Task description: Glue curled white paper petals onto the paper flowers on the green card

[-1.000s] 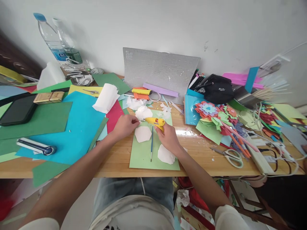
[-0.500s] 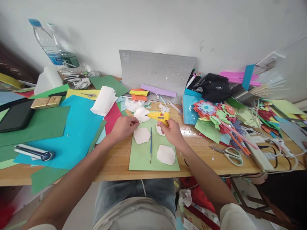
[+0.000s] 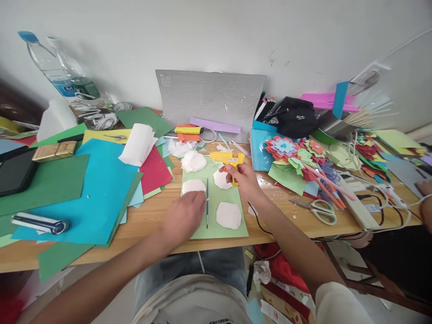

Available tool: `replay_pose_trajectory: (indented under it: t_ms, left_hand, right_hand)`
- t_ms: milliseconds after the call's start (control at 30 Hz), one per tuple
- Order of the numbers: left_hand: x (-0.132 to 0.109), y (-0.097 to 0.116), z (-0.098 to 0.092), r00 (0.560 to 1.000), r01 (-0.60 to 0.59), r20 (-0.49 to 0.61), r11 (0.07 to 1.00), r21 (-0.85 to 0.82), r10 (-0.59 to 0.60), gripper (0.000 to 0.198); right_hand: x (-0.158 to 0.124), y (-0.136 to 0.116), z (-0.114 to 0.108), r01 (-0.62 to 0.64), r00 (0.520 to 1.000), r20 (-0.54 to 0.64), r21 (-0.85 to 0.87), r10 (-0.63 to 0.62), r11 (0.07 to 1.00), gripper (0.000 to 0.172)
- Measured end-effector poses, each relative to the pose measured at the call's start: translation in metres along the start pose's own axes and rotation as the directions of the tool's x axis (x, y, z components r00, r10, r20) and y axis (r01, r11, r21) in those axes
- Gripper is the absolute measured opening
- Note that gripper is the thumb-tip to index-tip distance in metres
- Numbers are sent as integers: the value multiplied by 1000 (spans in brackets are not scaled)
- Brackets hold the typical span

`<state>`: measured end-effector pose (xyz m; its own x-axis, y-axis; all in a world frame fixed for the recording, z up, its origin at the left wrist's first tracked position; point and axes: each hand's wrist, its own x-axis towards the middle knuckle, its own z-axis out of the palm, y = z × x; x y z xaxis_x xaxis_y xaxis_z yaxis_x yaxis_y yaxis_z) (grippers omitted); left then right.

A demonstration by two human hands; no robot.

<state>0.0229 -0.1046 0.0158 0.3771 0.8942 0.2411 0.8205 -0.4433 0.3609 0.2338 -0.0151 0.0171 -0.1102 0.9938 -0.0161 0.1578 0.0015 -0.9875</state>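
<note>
My right hand (image 3: 248, 180) grips a yellow glue gun (image 3: 221, 156) by its handle, nozzle pointing left. Curled fingers hide whatever my left hand (image 3: 185, 213) may hold; a small pale bit shows at the fingertips. That hand is over the left edge of a light green sheet (image 3: 219, 233), partly covering one white paper piece (image 3: 193, 185). Another white piece (image 3: 221, 180) lies beneath the glue gun, and a third (image 3: 228, 215) at the front right. Between them rests a blue paintbrush (image 3: 207, 209). A ruffled white paper bundle (image 3: 193, 161) sits at the sheet's back left.
Coloured paper (image 3: 108, 189), a stapler (image 3: 40, 223) and a white paper roll (image 3: 137, 144) lie left. A grey cutting mat (image 3: 212, 99) leans on the wall. Paper flowers (image 3: 283, 148), scissors (image 3: 320, 211) and a power strip (image 3: 361, 216) lie right. Another person's hand (image 3: 425, 198) shows far right.
My left hand has moved from beside the ruffled white bundle toward me, over the left white piece. The glue gun has shifted slightly down and right of the bundle; the view has turned slightly right.
</note>
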Motion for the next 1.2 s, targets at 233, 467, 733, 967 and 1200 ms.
replay_pose_trajectory:
  t_ms: [233,467,733,967,1200]
  left_hand:
    - [-66,32,49,973,94,-225,974,207,-46,13]
    - [-86,11,56,988,1,-152,994,111,16,32]
    - [-74,-38,11,999,53,-4,997,59,-52,37]
    - [-44,-42,0,984,170,39,982,88,-173,41]
    - [-2,-69,-8,960,200,194,979,37,-203,44]
  right_hand:
    - [21,16,-3,33,995,95,20,-34,999,45]
    - [10,23,-16,-17,992,125,65,9,998,56]
    - [-55,11,-16,-97,995,-2,-33,97,995,52]
    - [-120,15,2,-153,978,-126,97,165,983,49]
    - [-121,16,-18,-150,958,-235,86,167,985,47]
